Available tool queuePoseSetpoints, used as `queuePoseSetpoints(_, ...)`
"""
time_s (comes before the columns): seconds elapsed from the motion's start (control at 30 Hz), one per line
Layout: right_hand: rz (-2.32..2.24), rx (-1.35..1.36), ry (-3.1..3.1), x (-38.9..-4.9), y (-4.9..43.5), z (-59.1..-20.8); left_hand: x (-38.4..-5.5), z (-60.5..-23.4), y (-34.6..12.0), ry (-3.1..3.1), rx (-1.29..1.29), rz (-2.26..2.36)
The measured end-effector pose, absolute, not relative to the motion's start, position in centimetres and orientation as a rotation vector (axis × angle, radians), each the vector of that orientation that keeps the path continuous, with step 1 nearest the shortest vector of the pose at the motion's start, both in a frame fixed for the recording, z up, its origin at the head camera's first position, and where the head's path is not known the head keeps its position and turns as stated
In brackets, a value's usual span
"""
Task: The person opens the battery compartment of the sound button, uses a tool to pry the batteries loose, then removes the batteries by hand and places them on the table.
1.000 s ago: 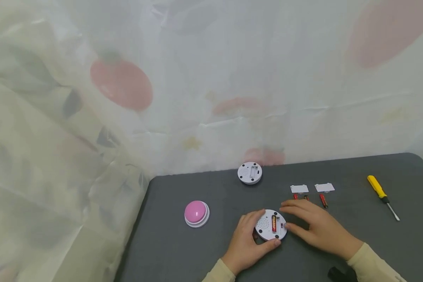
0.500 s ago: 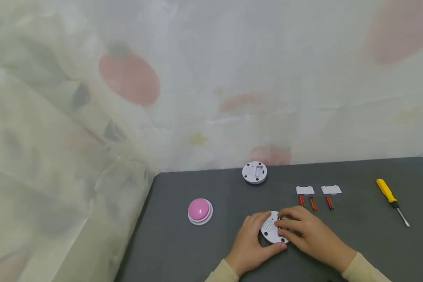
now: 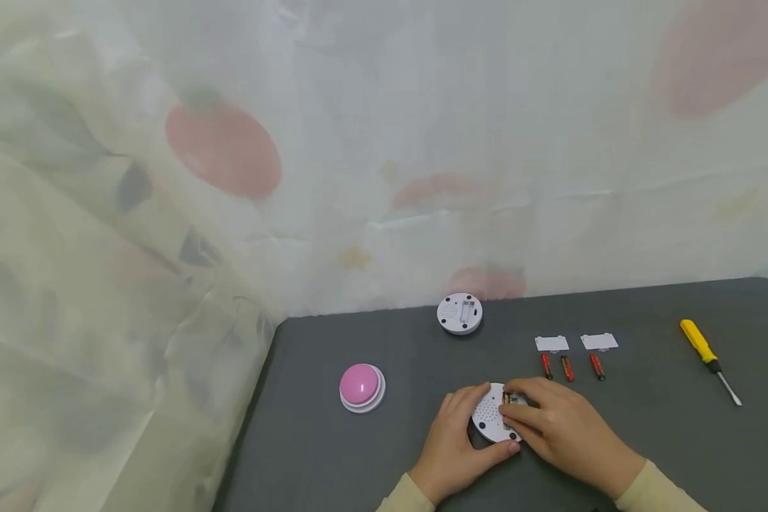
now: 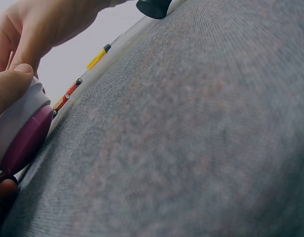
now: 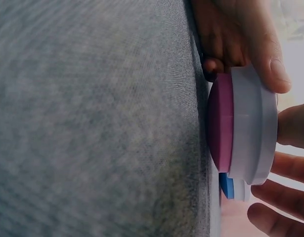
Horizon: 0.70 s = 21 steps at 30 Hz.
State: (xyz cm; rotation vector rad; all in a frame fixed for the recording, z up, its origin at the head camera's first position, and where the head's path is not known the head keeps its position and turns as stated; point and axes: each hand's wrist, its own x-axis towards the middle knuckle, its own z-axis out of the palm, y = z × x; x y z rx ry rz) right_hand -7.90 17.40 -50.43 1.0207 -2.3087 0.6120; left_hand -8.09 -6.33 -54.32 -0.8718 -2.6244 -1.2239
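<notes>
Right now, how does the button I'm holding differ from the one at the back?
The held button has a pink dome; the back button's is blue. A battery shows in the held button; the back button shows none. Your left hand grips the held button; the back button is untouched. Both are upside down.

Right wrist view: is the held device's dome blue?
No, the held device has a magenta dome; the blue dome belongs to another device.

The right hand (image 3: 562, 428) hides (partly) the white disc (image 3: 488, 412).
</notes>
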Motion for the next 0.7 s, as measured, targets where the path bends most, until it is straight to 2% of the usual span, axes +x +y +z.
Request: queuePoseSetpoints(0.7,0.705,0.876,-2.457,-7.56,17.18,-49.55,-8.24,-54.26,-6.16,-2.563,-0.899,-1.239)
